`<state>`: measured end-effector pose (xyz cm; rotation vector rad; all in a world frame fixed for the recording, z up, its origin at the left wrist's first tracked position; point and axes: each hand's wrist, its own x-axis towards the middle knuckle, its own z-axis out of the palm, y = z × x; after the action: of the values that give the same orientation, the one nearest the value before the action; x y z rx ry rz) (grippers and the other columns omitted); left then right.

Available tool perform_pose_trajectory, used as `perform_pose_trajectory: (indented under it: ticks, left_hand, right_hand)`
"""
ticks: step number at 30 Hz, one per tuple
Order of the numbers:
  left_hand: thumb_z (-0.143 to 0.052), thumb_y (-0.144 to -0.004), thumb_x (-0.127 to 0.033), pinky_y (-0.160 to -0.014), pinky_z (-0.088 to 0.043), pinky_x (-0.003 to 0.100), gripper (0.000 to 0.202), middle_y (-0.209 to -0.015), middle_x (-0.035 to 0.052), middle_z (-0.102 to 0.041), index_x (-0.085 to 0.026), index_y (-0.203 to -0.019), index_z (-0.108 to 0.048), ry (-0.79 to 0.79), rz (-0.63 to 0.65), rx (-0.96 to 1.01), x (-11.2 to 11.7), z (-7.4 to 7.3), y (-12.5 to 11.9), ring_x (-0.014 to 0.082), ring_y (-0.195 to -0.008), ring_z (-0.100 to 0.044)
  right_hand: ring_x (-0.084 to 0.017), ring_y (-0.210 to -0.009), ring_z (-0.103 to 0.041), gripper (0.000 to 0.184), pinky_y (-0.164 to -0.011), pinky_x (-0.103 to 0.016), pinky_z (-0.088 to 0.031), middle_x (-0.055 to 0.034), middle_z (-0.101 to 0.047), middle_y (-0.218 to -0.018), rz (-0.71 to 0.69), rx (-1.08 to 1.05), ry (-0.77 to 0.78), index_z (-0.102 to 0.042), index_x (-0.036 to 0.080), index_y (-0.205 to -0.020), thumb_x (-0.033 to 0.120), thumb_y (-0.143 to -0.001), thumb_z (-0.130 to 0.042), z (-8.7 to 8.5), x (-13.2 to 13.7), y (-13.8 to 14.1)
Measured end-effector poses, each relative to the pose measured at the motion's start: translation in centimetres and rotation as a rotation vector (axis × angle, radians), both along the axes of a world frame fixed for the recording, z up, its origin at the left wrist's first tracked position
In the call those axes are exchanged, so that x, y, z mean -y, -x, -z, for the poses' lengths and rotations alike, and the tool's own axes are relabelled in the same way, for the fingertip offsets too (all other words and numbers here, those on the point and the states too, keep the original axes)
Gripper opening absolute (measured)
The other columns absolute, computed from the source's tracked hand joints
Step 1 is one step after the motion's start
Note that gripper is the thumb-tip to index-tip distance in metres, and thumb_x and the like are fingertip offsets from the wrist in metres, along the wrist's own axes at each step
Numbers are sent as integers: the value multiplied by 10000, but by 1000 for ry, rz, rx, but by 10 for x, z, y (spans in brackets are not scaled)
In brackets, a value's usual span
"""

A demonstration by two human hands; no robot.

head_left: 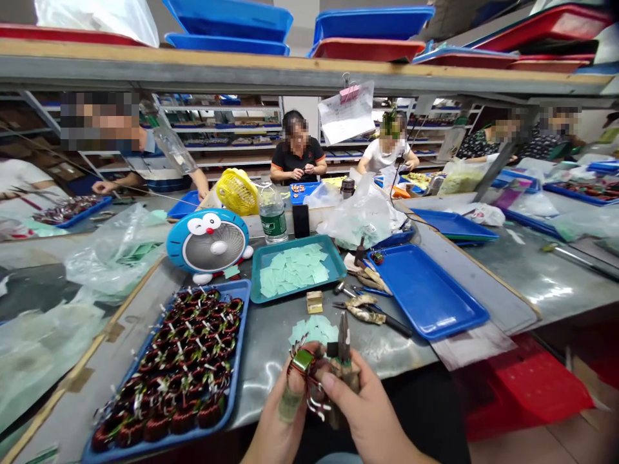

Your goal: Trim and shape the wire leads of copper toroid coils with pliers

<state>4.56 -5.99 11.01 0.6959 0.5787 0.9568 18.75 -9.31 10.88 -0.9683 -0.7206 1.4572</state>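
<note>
My left hand [285, 412] is closed around a copper-wound coil [304, 370] with a green wrap and loose wire ends, held over the table's front edge. My right hand [360, 412] grips pliers [344, 348] whose jaws point up beside the coil, and its thumb touches the coil's wires. Small pale green paper squares [314, 330] lie on the table just beyond both hands. To my left, a blue tray [242, 303] holds several similar wound coils [184, 361].
A teal tray [333, 254] of green squares, an empty blue tray [425, 296], scissors and tools [367, 309], a blue cartoon fan [207, 245], a water bottle [273, 212] and plastic bags [362, 216] fill the table. Other people work across the bench. A red bin [532, 386] stands at lower right.
</note>
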Motion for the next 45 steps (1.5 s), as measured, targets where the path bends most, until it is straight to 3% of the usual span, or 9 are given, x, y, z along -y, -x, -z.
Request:
perform_pose_trajectory:
  ticks: [4,9,13,16,19,21,28,33,45]
  left_hand:
    - [-570,-986,-524,-1188,-404,439,484,-1493,78,-589,-329,-1429,-587,42,-20,-37,-6,0,0,305,-1382,-534]
    - [-660,-956,-454,-1121,-444,382,473,-1443,65,-611,-340,-1408,-584,28,69,4,-8,0,-3,267,-1298,-587]
    - [-665,-955,-464,-926,-498,270,412,-1298,71,-671,-310,-1330,-596,-47,86,-38,-16,-2,8,180,-1060,-661]
    - [-668,-943,-503,-827,-493,253,436,-1224,96,-678,-245,-1286,-588,-115,127,-132,-23,-6,19,143,-891,-647]
    - [-630,-955,-546,-800,-487,269,482,-1147,106,-681,-204,-1287,-559,-163,215,-289,-25,-11,24,152,-863,-634]
    - [-608,-962,-569,-796,-485,271,500,-1024,85,-684,-185,-1278,-547,-188,252,-374,-23,-14,23,161,-863,-625]
    - [-590,-961,-598,-805,-502,275,462,-967,43,-636,-181,-1154,-548,-214,304,-476,-10,-32,15,172,-887,-626]
    - [-537,-985,-596,-811,-507,269,434,-946,53,-682,-188,-1131,-545,-383,351,-614,-10,-44,16,173,-874,-632]
    - [-476,-1012,-517,-721,-402,240,327,-884,7,-548,-197,-972,-533,-706,362,-793,2,-46,26,140,-783,-487]
  right_hand:
    - [-289,-1141,-679,590,-1021,-417,-522,-151,-711,-1243,83,253,-5,-549,171,-1382,523,-935,-707,-3,2,-2]
    - [-252,-1030,-718,451,-951,-344,-561,-121,-742,-1125,85,490,-130,-615,170,-1287,508,-988,-623,-7,6,-5]
    - [-249,-1116,-694,424,-985,-339,-549,-112,-709,-1215,1,563,-164,-568,203,-1336,472,-1009,-594,-6,11,-40]
    - [-257,-1046,-664,282,-921,-370,-549,-107,-686,-1135,36,983,-196,-602,210,-1197,420,-1010,-581,-8,9,-76]
    - [-259,-991,-608,116,-877,-420,-523,-86,-632,-1073,-143,1300,-273,-593,222,-1089,286,-1026,-519,-15,3,-95]
    - [-273,-1032,-579,151,-902,-459,-504,-90,-601,-1131,-254,1395,-317,-576,226,-1135,187,-1021,-486,-22,0,-94]
    - [-272,-1009,-549,220,-876,-458,-491,-91,-554,-1124,-378,1466,-354,-540,211,-1181,100,-999,-487,-34,-2,-79]
    - [-257,-956,-528,188,-835,-418,-457,-71,-560,-1065,-402,1501,-402,-534,212,-1101,81,-972,-492,-38,-3,-83]
    - [-207,-844,-499,198,-752,-342,-388,-29,-558,-939,-542,1513,-462,-503,222,-973,69,-856,-546,-56,5,-91]
